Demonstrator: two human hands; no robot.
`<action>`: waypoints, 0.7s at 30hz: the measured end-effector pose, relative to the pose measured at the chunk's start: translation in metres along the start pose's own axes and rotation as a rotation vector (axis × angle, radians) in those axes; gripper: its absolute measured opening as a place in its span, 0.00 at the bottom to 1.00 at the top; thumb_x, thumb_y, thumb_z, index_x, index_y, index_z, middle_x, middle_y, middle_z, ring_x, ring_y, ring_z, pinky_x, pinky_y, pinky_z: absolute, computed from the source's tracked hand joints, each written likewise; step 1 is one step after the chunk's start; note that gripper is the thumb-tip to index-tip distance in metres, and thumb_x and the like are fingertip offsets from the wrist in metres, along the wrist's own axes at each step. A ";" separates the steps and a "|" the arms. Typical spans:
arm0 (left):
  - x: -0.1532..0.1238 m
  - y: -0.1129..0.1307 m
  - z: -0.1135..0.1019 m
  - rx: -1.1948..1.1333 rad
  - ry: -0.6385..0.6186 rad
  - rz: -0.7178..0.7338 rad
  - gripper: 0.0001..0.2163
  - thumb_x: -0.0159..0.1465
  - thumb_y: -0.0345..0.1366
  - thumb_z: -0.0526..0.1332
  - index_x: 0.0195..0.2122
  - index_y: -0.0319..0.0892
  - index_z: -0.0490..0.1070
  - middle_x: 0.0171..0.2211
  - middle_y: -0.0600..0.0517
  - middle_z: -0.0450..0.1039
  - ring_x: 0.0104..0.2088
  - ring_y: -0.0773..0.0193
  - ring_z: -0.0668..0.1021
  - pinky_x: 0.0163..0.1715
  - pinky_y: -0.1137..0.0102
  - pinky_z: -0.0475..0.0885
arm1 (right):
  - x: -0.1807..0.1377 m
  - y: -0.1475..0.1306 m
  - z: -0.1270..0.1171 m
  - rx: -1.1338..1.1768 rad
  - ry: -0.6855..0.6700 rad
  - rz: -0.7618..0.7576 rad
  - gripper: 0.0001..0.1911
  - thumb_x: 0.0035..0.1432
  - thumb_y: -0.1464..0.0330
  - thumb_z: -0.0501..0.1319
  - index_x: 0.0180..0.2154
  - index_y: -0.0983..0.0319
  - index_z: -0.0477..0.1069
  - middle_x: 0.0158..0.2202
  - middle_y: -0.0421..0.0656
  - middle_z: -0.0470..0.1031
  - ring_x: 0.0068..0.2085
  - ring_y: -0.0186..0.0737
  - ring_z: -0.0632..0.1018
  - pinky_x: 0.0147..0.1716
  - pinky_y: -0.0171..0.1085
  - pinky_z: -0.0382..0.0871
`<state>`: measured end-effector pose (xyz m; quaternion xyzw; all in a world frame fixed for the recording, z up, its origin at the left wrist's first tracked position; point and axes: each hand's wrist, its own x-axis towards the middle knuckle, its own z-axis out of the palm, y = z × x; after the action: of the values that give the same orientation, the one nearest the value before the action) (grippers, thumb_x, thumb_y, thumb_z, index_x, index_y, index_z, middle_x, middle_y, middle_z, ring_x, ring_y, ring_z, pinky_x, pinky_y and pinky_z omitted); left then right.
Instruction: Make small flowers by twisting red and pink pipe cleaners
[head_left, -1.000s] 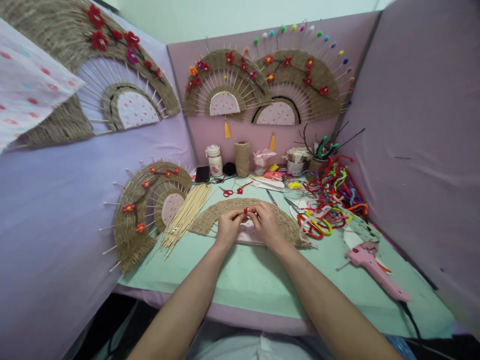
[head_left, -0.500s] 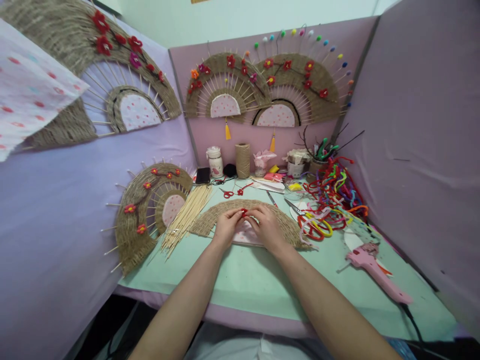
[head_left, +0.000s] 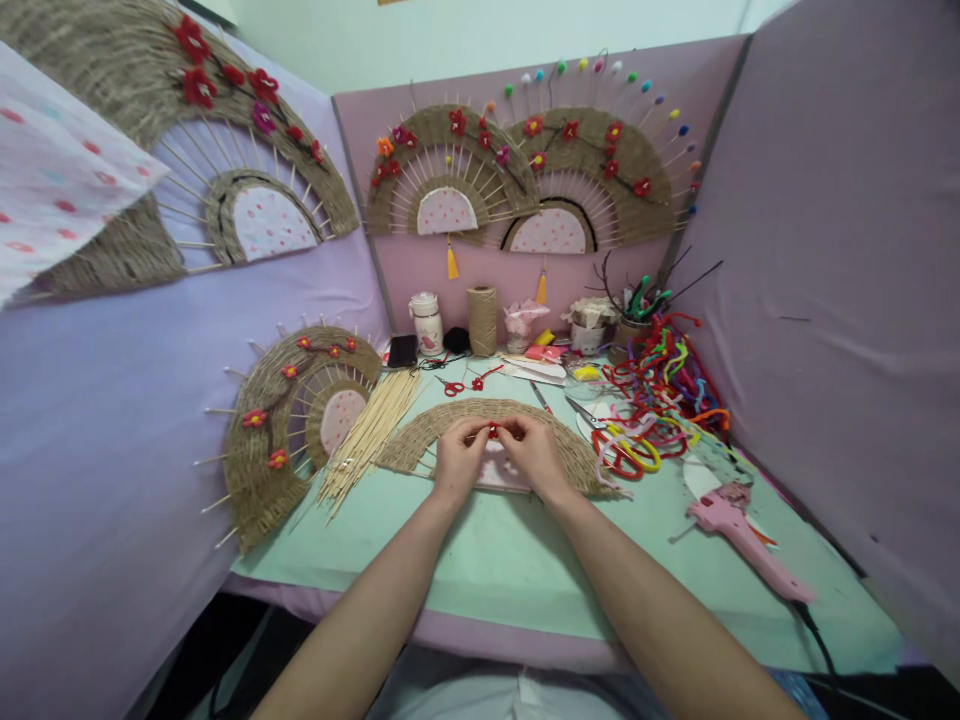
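Observation:
Between my fingertips is a small red pipe-cleaner flower (head_left: pixel 493 431). My left hand (head_left: pixel 461 458) pinches it from the left, and my right hand (head_left: pixel 534 455) pinches it from the right. Both hands are closed, held over a twine-wrapped fan (head_left: pixel 420 430) that lies flat on the table. Under my hands shows the fan's pale dotted fabric centre (head_left: pixel 501 475). Beyond the fan lies another red flower on a stem (head_left: pixel 478 383), beside red-handled small scissors (head_left: pixel 452 387).
Thin bamboo sticks (head_left: pixel 371 430) lie at the left. Scissors with red handles (head_left: pixel 619 457) and a heap of coloured pipe cleaners (head_left: pixel 667 380) are at the right, near a pink glue gun (head_left: pixel 750 545) with its cord. A twine roll (head_left: pixel 482 322) stands behind; finished fans (head_left: pixel 600 150) hang on the walls.
My fingers have shifted slightly around the red flower, which now faces up more openly between both pinches. The whole view has moved a little.

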<state>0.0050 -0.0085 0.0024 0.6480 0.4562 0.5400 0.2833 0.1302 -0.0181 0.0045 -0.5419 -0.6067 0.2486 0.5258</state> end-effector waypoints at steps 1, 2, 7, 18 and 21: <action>0.000 0.000 0.000 0.038 0.002 0.024 0.07 0.55 0.32 0.59 0.31 0.41 0.76 0.34 0.48 0.76 0.37 0.63 0.76 0.39 0.68 0.70 | 0.000 0.000 -0.001 -0.031 0.000 -0.010 0.08 0.49 0.68 0.56 0.28 0.63 0.73 0.26 0.43 0.76 0.26 0.37 0.73 0.28 0.34 0.66; 0.000 0.000 0.000 0.066 0.000 0.036 0.07 0.55 0.31 0.59 0.31 0.41 0.76 0.33 0.48 0.76 0.36 0.63 0.75 0.39 0.68 0.70 | 0.000 0.000 -0.001 -0.066 0.000 -0.026 0.08 0.49 0.69 0.56 0.28 0.63 0.73 0.26 0.43 0.76 0.26 0.36 0.73 0.28 0.34 0.65; 0.000 -0.003 0.000 0.111 -0.030 0.037 0.06 0.54 0.31 0.60 0.30 0.42 0.76 0.30 0.49 0.76 0.32 0.64 0.75 0.35 0.69 0.70 | -0.001 0.000 -0.003 -0.213 0.008 -0.105 0.08 0.48 0.71 0.55 0.27 0.62 0.73 0.24 0.41 0.74 0.26 0.36 0.71 0.29 0.34 0.63; -0.001 0.000 0.000 0.192 -0.021 -0.021 0.06 0.53 0.30 0.59 0.30 0.41 0.76 0.28 0.50 0.76 0.30 0.64 0.75 0.35 0.69 0.69 | -0.002 0.001 0.000 -0.261 -0.026 -0.120 0.08 0.48 0.71 0.55 0.27 0.62 0.73 0.25 0.43 0.75 0.27 0.37 0.72 0.29 0.35 0.63; 0.000 0.000 0.001 0.060 -0.044 -0.122 0.08 0.55 0.32 0.59 0.33 0.41 0.76 0.31 0.49 0.77 0.32 0.64 0.77 0.35 0.69 0.70 | 0.000 0.004 -0.003 -0.187 -0.001 -0.051 0.09 0.48 0.70 0.55 0.28 0.62 0.74 0.26 0.43 0.76 0.26 0.37 0.73 0.28 0.34 0.64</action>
<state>0.0058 -0.0087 0.0019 0.6389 0.5046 0.4933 0.3063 0.1345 -0.0177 0.0021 -0.5727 -0.6411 0.1776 0.4790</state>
